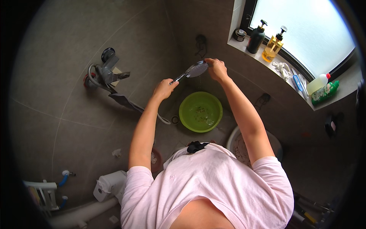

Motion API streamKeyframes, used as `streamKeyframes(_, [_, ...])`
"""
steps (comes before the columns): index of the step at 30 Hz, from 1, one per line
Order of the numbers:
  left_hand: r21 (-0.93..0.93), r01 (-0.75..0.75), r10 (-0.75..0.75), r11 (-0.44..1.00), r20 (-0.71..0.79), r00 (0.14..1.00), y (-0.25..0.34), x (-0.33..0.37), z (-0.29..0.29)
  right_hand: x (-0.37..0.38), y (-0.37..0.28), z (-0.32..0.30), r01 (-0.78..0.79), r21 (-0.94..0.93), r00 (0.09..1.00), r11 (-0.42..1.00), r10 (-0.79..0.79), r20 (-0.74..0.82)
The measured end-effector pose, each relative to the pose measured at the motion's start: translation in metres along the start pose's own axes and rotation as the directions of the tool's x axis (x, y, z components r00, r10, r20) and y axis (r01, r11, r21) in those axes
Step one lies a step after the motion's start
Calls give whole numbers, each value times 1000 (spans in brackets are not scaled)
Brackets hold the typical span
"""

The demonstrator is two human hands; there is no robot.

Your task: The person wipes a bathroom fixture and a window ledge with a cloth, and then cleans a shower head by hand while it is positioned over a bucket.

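Both arms reach out straight in front of the person, up at about the same height. The left hand (164, 89) is curled tight around the thin handle of the shower head (197, 70). The right hand (216, 69) is on the other side, with its fingers bent over the round silver face of the shower head, touching its edge. So the shower head sits between the two hands, held by both. Its flat round face tips toward the right hand.

Right below the hands, down on the floor, is a green basin (201, 112). It has a little water and some brown bits in it. A grey hose (126, 101) runs from the handle back to the tap on the wall (108, 72), off to the left.

On the right, a window ledge (263, 59) holds a dark pump bottle (256, 37) and a yellow pump bottle (273, 45), side by side. Farther along the ledge lies a green bottle (325, 91) on its side.
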State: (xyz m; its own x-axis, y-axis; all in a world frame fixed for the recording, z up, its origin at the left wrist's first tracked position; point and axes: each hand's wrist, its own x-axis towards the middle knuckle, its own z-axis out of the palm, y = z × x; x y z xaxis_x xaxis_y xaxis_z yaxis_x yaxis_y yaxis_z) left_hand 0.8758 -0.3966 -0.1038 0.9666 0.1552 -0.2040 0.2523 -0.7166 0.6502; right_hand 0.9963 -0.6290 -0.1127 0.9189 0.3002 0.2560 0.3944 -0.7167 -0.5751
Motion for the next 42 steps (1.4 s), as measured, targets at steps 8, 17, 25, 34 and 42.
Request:
streamKeyframes(8, [-51, 5, -5, 999, -2, 1000, -9, 2, 4, 12, -14, -10, -28, -122, 989, 992, 45, 142])
streamKeyframes(17, [74, -9, 13, 997, -57, 998, 6, -9, -9, 6, -10, -1, -80, -100, 982, 992, 95, 162])
streamKeyframes(25, [241, -35, 70, 970, -139, 988, 19, -18, -11, 1, -2, 2, -97, -78, 980, 992, 109, 169])
streamKeyframes(34, [320, 9, 18, 947, -82, 996, 33, -20, -17, -9, -3, -4, -112, -85, 975, 990, 127, 184])
streamKeyframes(42, [384, -2, 15, 923, -32, 999, 39, -19, -20, -13, 1, -1, -115, -66, 968, 991, 127, 216])
